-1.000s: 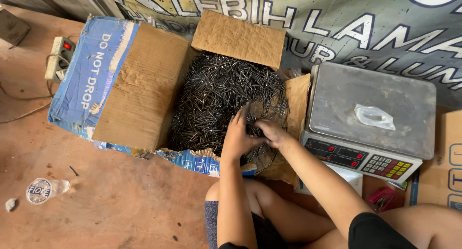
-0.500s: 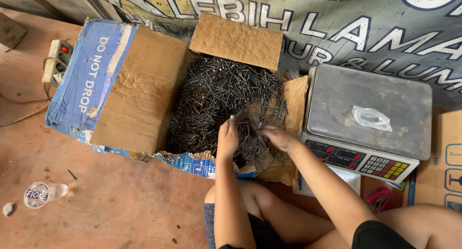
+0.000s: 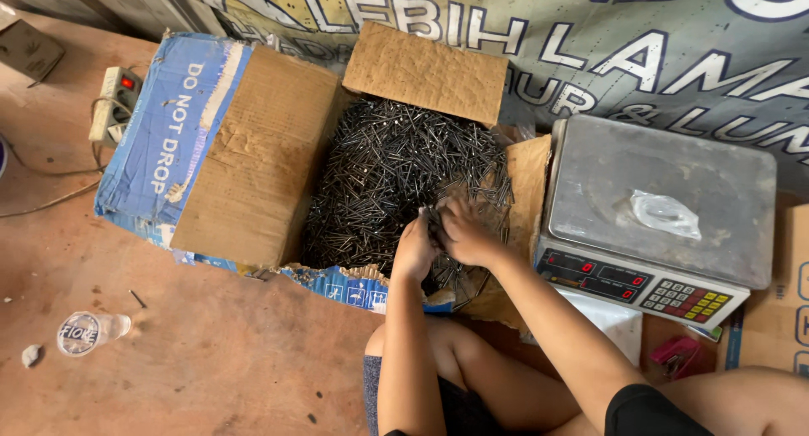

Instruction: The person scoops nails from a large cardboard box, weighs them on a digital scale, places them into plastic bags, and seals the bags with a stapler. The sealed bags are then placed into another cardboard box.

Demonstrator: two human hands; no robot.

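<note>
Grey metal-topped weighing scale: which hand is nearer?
Right. The right hand is in the dark nails just left of the grey metal-topped weighing scale; the left hand sits farther left.

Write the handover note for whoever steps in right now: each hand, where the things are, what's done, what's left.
Left hand: in the open cardboard box, on the heap of dark nails, at its near edge.
Right hand: beside the left, fingers in the same nails; whether either hand grips a bunch cannot be told.
Scale: right of the box, with only a small clear plastic bag on its pan.
Done: box open, bag on the pan.
Left: no nails on the scale or in the bag yet.
</note>
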